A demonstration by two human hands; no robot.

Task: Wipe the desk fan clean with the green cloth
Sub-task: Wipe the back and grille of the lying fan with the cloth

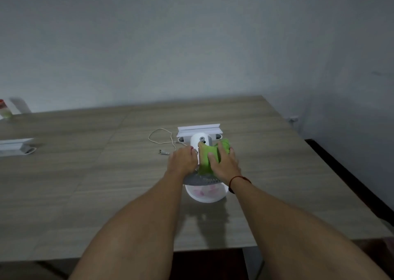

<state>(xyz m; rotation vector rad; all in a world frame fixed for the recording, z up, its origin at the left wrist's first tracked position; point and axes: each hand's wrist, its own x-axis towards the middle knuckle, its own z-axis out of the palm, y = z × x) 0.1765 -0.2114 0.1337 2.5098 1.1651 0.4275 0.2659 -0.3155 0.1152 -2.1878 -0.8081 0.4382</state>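
Observation:
A small white desk fan (200, 140) stands mid-table with its motor housing turned away from me and its grey grille and round white base (205, 194) nearest me. The green cloth (207, 159) is draped over the top and right side of the housing. My right hand (223, 164) lies flat on the cloth and presses it against the fan. On the fan's left side my left hand (183, 159) grips the body, its fingertips touching the housing. My hands hide most of the grille.
The fan's cord and plug (163, 151) lie loose on the wooden table (85, 173) to the left. A white box (199, 130) sits just behind the fan, another white box (15, 146) at far left. A bottle (5, 109) stands at the back-left corner.

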